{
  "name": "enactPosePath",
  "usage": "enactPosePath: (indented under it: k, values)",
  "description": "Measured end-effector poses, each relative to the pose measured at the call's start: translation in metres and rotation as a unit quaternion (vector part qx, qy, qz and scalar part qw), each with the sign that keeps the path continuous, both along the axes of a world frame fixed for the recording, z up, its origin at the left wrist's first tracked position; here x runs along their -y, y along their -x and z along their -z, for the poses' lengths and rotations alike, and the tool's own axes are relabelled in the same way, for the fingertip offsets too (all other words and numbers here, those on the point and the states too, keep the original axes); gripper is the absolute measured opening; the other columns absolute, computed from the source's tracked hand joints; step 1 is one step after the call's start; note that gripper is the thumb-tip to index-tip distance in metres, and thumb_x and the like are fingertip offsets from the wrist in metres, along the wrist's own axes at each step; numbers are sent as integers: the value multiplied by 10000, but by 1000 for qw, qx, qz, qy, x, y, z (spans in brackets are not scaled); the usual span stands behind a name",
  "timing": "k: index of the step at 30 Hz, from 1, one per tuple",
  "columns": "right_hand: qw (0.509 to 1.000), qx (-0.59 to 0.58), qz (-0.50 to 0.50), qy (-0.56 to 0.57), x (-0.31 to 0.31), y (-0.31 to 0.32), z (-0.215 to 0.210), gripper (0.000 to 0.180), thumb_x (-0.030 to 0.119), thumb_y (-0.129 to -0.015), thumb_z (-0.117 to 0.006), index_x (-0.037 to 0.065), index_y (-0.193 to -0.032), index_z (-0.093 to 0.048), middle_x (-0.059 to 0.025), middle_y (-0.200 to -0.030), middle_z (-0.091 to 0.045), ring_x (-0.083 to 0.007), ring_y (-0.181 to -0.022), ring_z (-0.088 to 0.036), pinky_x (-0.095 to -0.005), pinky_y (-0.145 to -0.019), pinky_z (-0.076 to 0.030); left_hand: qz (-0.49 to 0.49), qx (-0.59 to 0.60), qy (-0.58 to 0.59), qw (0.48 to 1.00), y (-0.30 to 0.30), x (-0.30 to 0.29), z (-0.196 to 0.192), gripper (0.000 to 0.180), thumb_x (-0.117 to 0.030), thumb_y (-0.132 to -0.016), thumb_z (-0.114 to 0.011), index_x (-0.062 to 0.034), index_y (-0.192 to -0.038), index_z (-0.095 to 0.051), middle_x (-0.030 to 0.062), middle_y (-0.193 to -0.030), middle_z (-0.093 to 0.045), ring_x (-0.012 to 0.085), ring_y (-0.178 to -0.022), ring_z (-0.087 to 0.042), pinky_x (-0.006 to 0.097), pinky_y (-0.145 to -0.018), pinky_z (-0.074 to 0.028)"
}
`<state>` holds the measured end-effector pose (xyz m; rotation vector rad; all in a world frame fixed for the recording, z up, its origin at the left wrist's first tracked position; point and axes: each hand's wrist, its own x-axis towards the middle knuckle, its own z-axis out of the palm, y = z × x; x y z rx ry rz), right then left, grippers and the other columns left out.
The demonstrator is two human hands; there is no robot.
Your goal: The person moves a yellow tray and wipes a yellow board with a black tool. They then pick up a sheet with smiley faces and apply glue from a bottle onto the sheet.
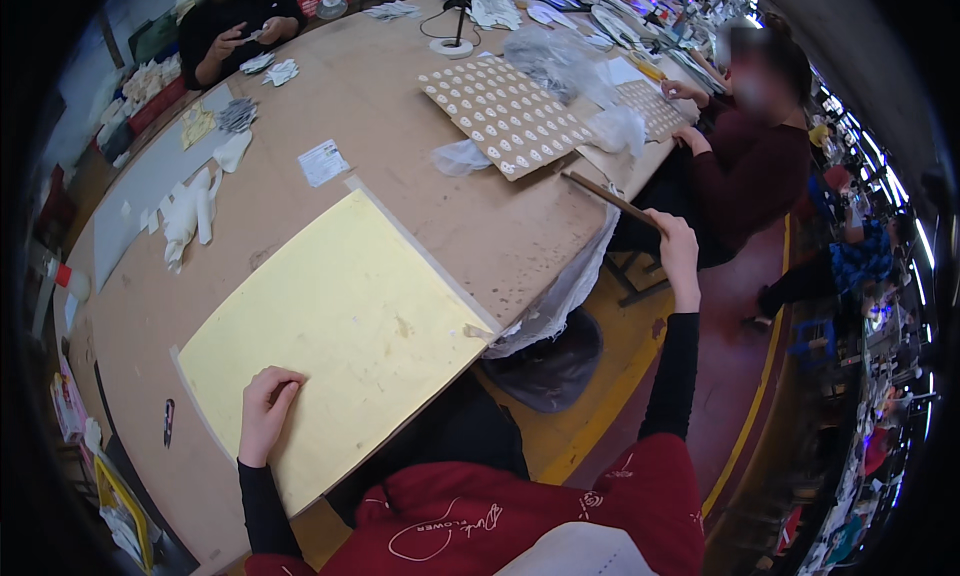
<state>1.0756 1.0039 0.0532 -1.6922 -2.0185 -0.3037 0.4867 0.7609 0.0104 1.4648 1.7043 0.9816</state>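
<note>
A pale yellow sheet lies on the table in front of me, its borders fixed with light tape. My left hand rests over its near left part, fingers curled together; anything inside them is hidden. Off the table's right edge, my right hand grips the near end of a narrow brown strip. Its far end points at the table, close to the corner of a brown board with rows of small white oval pieces on it.
Clear plastic bags lie beyond the board. A co-worker sits at the right by another patterned board; another person stands far left. White gloves, a paper label, a pen and a lamp stand are on the table.
</note>
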Motion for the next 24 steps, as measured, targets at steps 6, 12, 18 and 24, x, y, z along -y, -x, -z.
enactPosePath:
  k: [6,12,18,24]
  values:
    - [990,-112,77,-44,3,-22,-4,297,29,-867,-539,155,-1089,-690,-73,-988,-685,-274,-931,-632,-381,-815,-494,26,-54,-8,998,-3,-3,-9,87,-17,-863,-607,-9,-925,-667,86,-870,-648,230,-840,-585,315,-780,-453]
    - [998,0,-37,-46,-20,5,19,289,11,-858,-519,138,-1040,-705,-60,-946,-694,-277,-880,-628,-391,-782,-485,21,-59,-15,998,3,0,1,83,-26,-859,-615,-12,-920,-669,92,-876,-652,231,-837,-589,318,-774,-451]
    - [997,-80,-3,-21,-19,-2,8,266,28,-871,-529,123,-1045,-707,-88,-939,-696,-287,-890,-638,-391,-772,-499,22,-33,-15,999,0,0,-3,86,-23,-858,-609,-9,-919,-668,93,-867,-651,235,-832,-588,316,-779,-449]
    - [997,-75,1,33,-10,6,13,257,41,-887,-531,122,-1060,-704,-110,-961,-695,-304,-923,-637,-379,-808,-500,22,-55,-6,998,3,1,-1,93,-23,-858,-605,-8,-925,-667,92,-873,-651,234,-832,-584,321,-788,-447]
